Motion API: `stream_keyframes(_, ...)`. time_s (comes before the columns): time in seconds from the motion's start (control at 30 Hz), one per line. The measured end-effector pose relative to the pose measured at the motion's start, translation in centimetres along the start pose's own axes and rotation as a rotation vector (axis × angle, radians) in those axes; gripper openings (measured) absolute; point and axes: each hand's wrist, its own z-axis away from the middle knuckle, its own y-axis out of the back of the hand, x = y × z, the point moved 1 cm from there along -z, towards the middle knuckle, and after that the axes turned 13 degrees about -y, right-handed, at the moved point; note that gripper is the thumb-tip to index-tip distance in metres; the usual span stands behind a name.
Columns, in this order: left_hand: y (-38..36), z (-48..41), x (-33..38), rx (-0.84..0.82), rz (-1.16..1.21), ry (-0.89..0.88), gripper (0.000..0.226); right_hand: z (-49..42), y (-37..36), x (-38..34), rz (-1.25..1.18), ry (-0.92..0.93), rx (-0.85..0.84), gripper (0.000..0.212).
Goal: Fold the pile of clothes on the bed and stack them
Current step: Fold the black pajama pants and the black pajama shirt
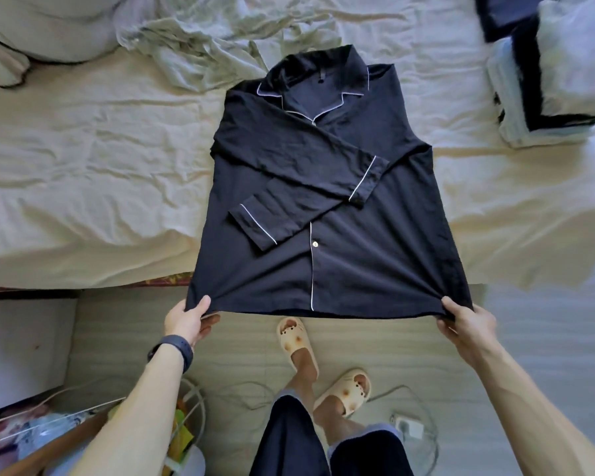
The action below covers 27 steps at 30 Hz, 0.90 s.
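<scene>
- On the bed, rumpled cream sheet, navy shirt lies sleeves crossed.
- Left hand, right hand pinch its hem.
- Folded stack far right.

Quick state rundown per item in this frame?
Dark shirt: flat on bed, front up, both sleeves folded across chest, hem off the bed edge.
Left hand: pinching left hem corner.
Right hand: pinching right hem corner.
Folded stack: piled at far right.
Pale garment: crumpled, unfolded.

On the bed lie a dark shirt, crumpled cloth and folded stack.
</scene>
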Motion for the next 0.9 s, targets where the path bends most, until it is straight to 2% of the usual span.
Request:
stream_keyframes(0.13,1.9,3.6,-1.6,0.021,0.014,0.046,0.004,2.8,2.3,2.1,-0.035,-0.066,0.017,0.007)
stream_keyframes(0.3,3.7,7.2,-2.3,0.012,0.039,0.12,0.013,5.4,4.8,3.1,-0.113,-0.087,0.02,0.017)
stream_keyframes(0.4,3.6,7.9,-0.9,0.018,0.055,0.093,0.021,6.1,4.8,1.9,-0.122,-0.066,0.02,0.022)
stream_keyframes(0.57,2.5,7.7,4.8,0.019,0.144,-0.065,0.036,7.8,2.5,-2.5,-0.126,0.094,-0.007,0.036)
stream_keyframes(0.63,2.2,7.0,8.3,0.02,0.165,-0.158,0.034,8.6,1.0,-5.0,-0.131,0.159,-0.043,0.043)
stream_keyframes(0.73,0.8,5.0,13.8,-0.057,0.087,-0.244,0.019,9.3,-1.8,-9.2,-0.112,0.216,-0.085,0.028)
stream_keyframes(0.9,-3.6,-2.7,20.9,-0.057,-0.019,-0.34,0.019,5.4,-8.8,-17.1,-0.056,0.268,-0.087,0.014)
